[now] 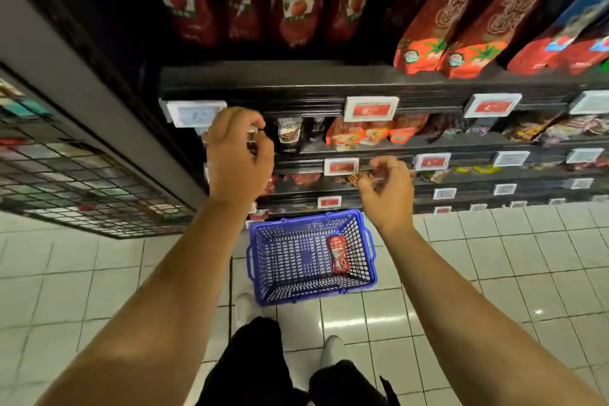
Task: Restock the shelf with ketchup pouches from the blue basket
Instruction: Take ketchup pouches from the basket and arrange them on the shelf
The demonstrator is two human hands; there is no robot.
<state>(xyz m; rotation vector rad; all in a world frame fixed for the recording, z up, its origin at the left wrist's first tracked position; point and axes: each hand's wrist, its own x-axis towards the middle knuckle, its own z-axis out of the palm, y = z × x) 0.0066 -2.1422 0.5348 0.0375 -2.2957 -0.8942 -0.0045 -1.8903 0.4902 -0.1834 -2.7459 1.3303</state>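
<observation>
As both hands (240,155) (385,191) hang loosely curled and empty, bend to the near basket (296,260) for the last pouch (338,254).

I see even overhead store light, brightest on the glossy white floor tiles (389,316), where a small glare spot sits right of and below my right hand (387,189). The black shelf recesses (280,76) above my left hand (239,153) fall dark. Motion blur smears the white price tags (370,108) and the upper red pouches (298,0). Wide-angle distortion bends the edges.
</observation>
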